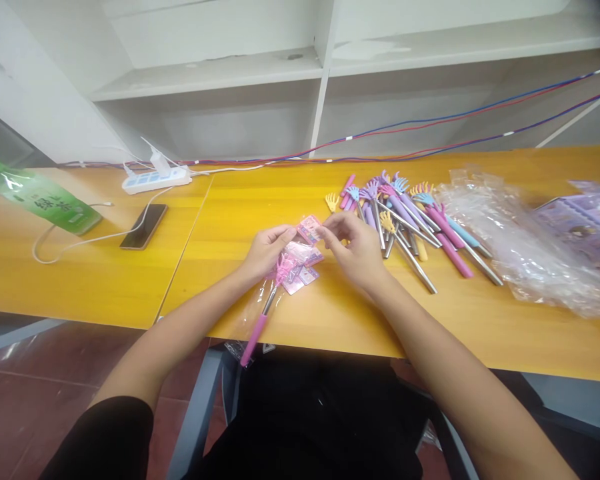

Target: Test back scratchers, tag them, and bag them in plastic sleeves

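A pink backscratcher [254, 339] with a metal rod lies inside a clear plastic bag [240, 325], its handle past the table's front edge. My left hand [269, 252] is closed at the bag's upper end, thumb against the fingers. Thumb and forefinger of my right hand [354, 250] pinch a small pink printed card [309, 229], which also reaches the left fingertips. Several more printed cards [294, 283] lie on the table just below. To the right of my right hand is a pile of backscratchers [415, 213] in pink, purple, blue and yellow.
Clear plastic bags [510, 233] are heaped at the right, beside a purple printed box [580, 223]. A power strip [157, 179], a phone [144, 227] and a green bottle [45, 197] occupy the left. Cables [380, 130] run along the shelf [325, 73] behind the table [205, 280].
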The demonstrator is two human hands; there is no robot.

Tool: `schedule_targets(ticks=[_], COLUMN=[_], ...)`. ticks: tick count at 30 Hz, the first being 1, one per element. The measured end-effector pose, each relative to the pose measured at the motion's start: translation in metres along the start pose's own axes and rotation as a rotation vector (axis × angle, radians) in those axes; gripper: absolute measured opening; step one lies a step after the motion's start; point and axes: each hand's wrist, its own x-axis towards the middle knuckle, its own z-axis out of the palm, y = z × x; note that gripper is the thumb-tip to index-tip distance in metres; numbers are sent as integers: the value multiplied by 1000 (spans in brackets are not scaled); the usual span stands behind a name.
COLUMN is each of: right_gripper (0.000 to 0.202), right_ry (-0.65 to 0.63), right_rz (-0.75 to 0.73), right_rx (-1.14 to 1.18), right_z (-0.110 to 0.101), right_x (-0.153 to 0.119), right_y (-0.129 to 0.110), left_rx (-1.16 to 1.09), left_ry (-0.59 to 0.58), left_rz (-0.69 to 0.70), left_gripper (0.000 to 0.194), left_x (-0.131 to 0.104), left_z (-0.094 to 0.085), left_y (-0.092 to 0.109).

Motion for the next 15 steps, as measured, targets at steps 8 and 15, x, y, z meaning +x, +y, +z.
schedule_targets(ticks=[8, 15], right_gripper=[25, 18], right_ry=[-57, -119], right_rz=[-86, -183], right_rx=[-65, -92], right_z=[-3, -4], right_x=[0, 0], right_y=[0, -2], left_rx=[-25, 0], left_ry=[54, 48], left_rz=[-47, -41], left_gripper=[48, 50], left_x=[1, 0], left_z=[-3, -2], left_y=[-8, -6])
